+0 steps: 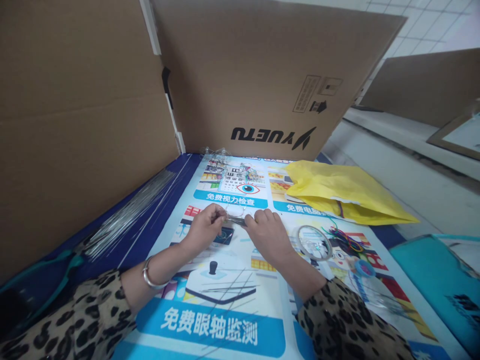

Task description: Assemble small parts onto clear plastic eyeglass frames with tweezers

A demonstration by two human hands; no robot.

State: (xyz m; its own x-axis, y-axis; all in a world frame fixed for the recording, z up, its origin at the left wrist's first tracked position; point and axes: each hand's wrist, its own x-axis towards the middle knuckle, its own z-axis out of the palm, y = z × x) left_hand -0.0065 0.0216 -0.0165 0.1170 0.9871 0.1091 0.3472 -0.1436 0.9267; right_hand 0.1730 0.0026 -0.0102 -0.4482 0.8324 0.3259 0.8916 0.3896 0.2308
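Thin silver metal wire [235, 219] lies pinched between two hands over the bright printed poster [225, 330]. The left hand [204, 227] and the right hand [267, 232] are both curled, fingertips closed tight on one end each, wrists low on the poster. One bundle of long silver wires [127, 220] lies to the left, one yellow plastic bag [345, 192] to the right, and one round clear lens [314, 242] sits just beside the right hand.
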